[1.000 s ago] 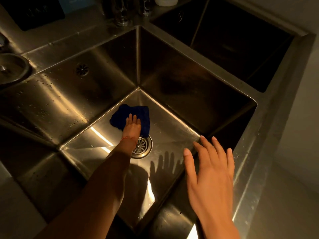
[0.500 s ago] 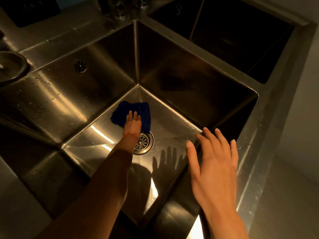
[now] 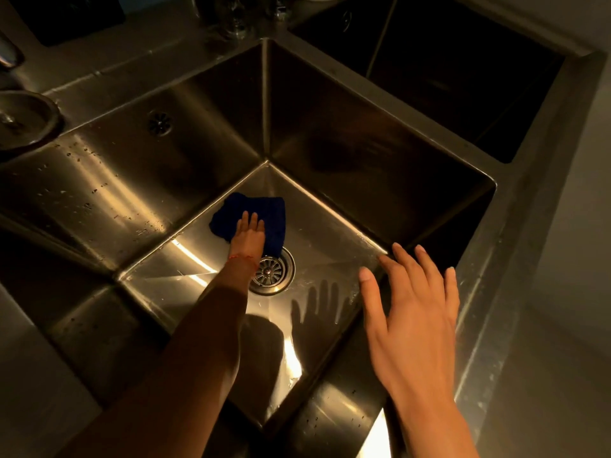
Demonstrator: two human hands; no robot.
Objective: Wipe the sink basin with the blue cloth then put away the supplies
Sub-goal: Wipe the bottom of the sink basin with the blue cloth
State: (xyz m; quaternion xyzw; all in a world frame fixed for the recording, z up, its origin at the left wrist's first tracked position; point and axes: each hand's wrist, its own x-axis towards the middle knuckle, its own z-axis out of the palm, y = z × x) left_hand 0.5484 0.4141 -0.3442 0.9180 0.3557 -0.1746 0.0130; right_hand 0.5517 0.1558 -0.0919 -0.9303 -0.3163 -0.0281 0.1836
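Observation:
A deep steel sink basin [image 3: 334, 226] fills the middle of the view. On its floor lies the dark blue cloth [image 3: 264, 213], just behind the round drain [image 3: 272, 271]. My left hand [image 3: 248, 234] reaches down into the basin and presses flat on the cloth with straight fingers. My right hand [image 3: 410, 305] hovers above the basin's right side, fingers spread and holding nothing. Its shadow falls on the basin floor.
A second, darker basin [image 3: 446, 71] lies at the back right. A round metal bowl [image 3: 23, 120] sits on the counter at the far left. Glassware [image 3: 234, 18] stands on the back ledge. An overflow hole [image 3: 159, 123] marks the left wall.
My left hand and the cloth have slid slightly toward the back left of the basin floor. My right hand has drifted a little forward and up.

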